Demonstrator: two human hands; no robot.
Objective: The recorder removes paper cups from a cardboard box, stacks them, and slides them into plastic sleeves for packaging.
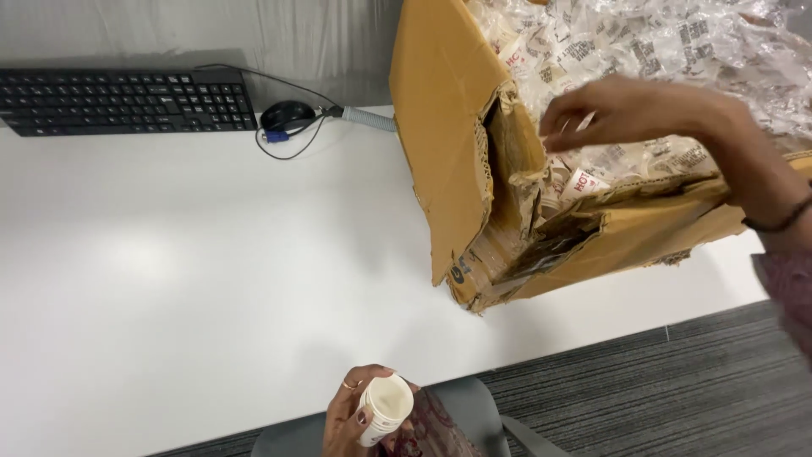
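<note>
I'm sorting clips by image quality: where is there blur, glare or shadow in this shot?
Head view: the right hand is motion-blurred over the cardboard box; soft glare on the white table; plastic-wrapped cups glint; the left hand holding a paper cup is slightly soft.

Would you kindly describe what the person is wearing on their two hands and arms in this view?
Both hands are bare, without gloves. The left hand has a ring on one of its fingers, and the nails look dark-polished. The right hand shows no ring that I can make out; its wrist carries a thin dark band, and a patterned pinkish sleeve begins just beyond it. No left sleeve is visible.
</note>
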